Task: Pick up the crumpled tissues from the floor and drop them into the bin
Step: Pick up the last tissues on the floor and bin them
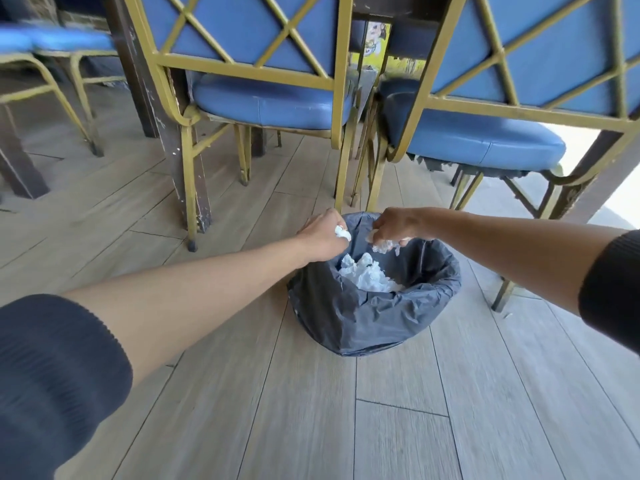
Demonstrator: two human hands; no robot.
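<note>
At the far left, blue-cushioned chairs with gold metal legs (52, 64) are seen blurred beside a dark wooden table leg (138, 81). A dark ribbed sleeve (52, 375) is pushed up on the left arm, which is stretched from the near left toward the middle of the scene. The left hand (323, 237) is held over the left rim of the bin, its fingers curled round a small crumpled white tissue (341, 233), of which only a bit is seen at the fingertips. Behind it, a blue padded chair with a gold lattice back (263, 98) is set on the pale wood-plank floor (311, 427). Just right of the left hand, the round bin lined with a dark grey plastic bag (363, 320) is placed on the floor, near the chair legs. Crumpled white tissues (365, 277) are seen lying inside it. Above the bin's far rim, the right hand (398, 225) is held with fingers pointed down and closed round a second crumpled white wad (382, 244), which hangs over the bin's opening. A second blue lattice-backed chair (485, 133) is seen at the far right, and the right arm's dark sleeve (613, 282) at the right edge.
</note>
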